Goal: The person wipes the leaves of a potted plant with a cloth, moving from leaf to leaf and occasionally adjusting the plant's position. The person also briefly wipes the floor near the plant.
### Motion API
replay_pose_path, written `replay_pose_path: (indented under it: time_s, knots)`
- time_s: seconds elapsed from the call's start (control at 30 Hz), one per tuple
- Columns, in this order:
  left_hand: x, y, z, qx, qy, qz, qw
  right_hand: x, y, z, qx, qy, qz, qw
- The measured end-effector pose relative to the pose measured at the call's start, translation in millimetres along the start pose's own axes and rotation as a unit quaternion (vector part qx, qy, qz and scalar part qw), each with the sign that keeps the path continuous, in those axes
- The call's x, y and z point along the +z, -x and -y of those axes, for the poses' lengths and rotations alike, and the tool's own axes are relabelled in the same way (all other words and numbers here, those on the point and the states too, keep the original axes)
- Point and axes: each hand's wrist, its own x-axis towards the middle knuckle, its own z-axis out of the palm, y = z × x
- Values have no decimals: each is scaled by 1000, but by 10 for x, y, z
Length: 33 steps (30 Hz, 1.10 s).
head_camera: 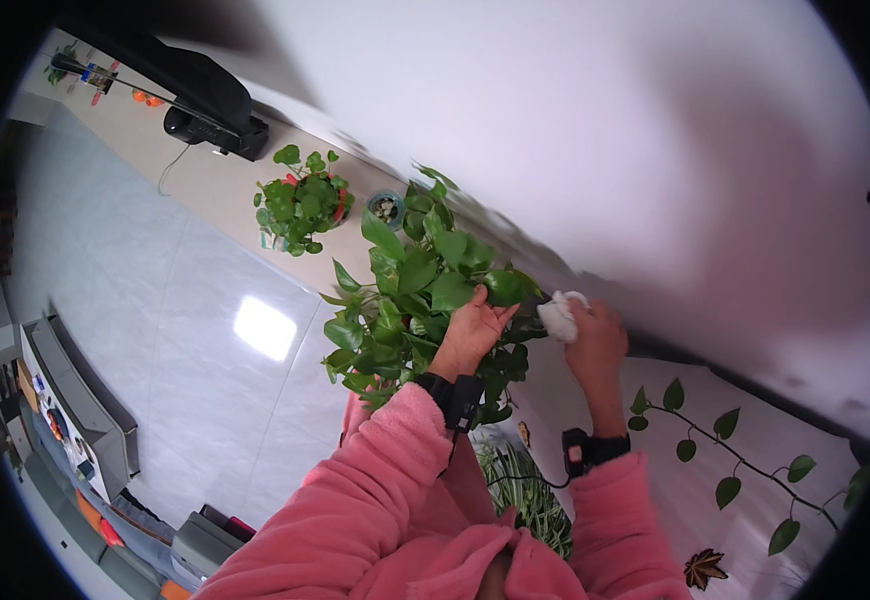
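Note:
A leafy green pothos plant (412, 277) stands before me on a long pale cabinet top by the wall. My left hand (476, 326) is palm up at its right side, fingers under a broad leaf (506, 287); whether they pinch it is unclear. My right hand (597, 334) grips a crumpled white cloth (558, 316) just right of that leaf. Both wrists wear black straps with small devices. The plant's pot is hidden by leaves.
Farther along the cabinet top (232, 199) are a glass bowl (385, 208), a round-leaved potted plant (303, 199) and a television (209, 86). A spider plant (528, 495) is low near my body. A trailing vine (739, 454) lies to the right.

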Motion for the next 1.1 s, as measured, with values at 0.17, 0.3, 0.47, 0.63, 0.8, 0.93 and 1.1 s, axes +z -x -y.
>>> replay_pose_path:
  time_s: [0.17,0.3,0.47,0.63,0.8,0.93,1.1]
  knots:
    - [69,271,94,-23,-71,-9,997,-97,98,-73,77,-167,-59,981]
    - [131,875,32,-93,-217,31,971,-68,-28,3,78,-306,-45,948]
    - [483,1240,-628,-10,-337,90,937,-35,-115,97,73,-346,-43,934]
    - [720,805,-1191,141,-497,-18,856,-59,-410,246,38,-247,-58,967]
    - [684,123,-1269,112,-622,-24,774,-2,-703,423,-61,-91,-5,994]
    - [631,-174,-1303,131,-651,57,746,18,-558,474,-134,-107,166,971]
    - [735,-294,-1350,196,-890,81,403,54,-260,501,-141,-154,209,955]
